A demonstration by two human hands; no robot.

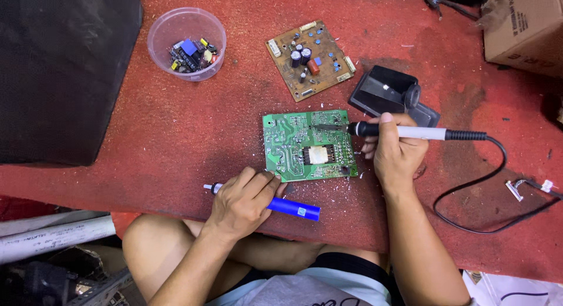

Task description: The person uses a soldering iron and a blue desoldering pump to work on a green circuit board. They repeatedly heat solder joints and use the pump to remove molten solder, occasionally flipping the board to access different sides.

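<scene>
Left hand: our left hand [243, 197] sits at 7 o'clock of the scene, fingers wrapped around a blue desoldering pump [275, 204] that lies across the red mat [176, 130]; its fingertips touch the near-left corner of the green circuit board [309, 145].
Right hand: our right hand [396, 153] at 4 o'clock grips a white-handled soldering iron [404, 132] like a pen, tip resting on the board's far edge.
Green circuit board: we see it at the centre, flat on the mat, between our two hands.
Cable: a black cord [469, 200] loops away toward 4 o'clock.
Stand: a black iron stand [390, 95] lies just beyond our right hand.
Brown board: a second circuit board [309, 60] rests at 12 o'clock.
Plastic cup: a clear cup [186, 43] of loose components stands at 11 o'clock.
</scene>
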